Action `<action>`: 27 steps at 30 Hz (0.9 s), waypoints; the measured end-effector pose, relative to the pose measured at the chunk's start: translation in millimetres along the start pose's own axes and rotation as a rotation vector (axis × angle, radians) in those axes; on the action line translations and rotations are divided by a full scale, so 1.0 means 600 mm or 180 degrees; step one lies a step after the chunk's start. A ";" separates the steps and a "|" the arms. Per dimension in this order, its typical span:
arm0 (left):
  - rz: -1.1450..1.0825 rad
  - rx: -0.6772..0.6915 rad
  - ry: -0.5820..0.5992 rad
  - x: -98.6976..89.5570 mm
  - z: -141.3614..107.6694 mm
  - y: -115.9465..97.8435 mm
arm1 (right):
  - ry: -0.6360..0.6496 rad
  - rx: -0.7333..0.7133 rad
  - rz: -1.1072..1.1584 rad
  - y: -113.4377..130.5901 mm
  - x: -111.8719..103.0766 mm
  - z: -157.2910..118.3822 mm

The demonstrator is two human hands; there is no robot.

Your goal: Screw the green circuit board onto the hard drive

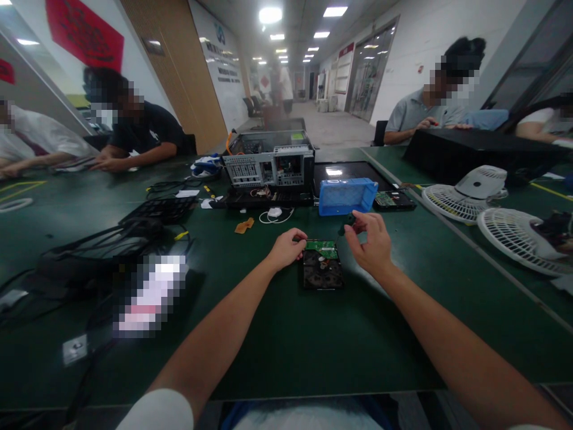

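A hard drive (323, 273) lies on the green table in front of me, its green circuit board facing up at the far end. My left hand (289, 248) is closed on the drive's far left corner, thumb and fingers pinching its edge. In my right hand (371, 242) is a small screwdriver (346, 226) with a dark handle, gripped between thumb and fingers. Its thin shaft points down toward the drive's far right corner; whether the tip touches a screw is too small to tell. Just beyond my right hand sits a blue plastic bin (347, 197).
An opened computer case (268, 164) stands at the back, with a dark flat panel (353, 173) beside it. Another circuit board (394, 200) and white fan parts (465, 194) lie right. A black bag (80, 257) and a blurred lit screen (152, 295) lie left. Several people sit around.
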State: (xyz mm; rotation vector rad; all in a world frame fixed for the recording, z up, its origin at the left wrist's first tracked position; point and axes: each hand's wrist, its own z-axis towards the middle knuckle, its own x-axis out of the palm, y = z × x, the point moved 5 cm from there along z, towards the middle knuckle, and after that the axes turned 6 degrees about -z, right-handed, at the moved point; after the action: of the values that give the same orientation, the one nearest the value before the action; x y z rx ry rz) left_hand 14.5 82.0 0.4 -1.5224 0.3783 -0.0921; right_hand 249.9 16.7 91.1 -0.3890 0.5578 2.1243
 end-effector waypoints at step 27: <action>0.0041 -0.0041 -0.0031 0.000 0.001 0.003 | -0.0060 0.0045 0.0065 -0.010 0.006 -0.004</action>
State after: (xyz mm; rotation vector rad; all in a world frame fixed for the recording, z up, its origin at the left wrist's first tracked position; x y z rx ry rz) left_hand 14.6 82.5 -1.2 -1.5325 0.3817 -0.0723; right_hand 253.1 20.8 85.8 -0.3562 0.5679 2.1404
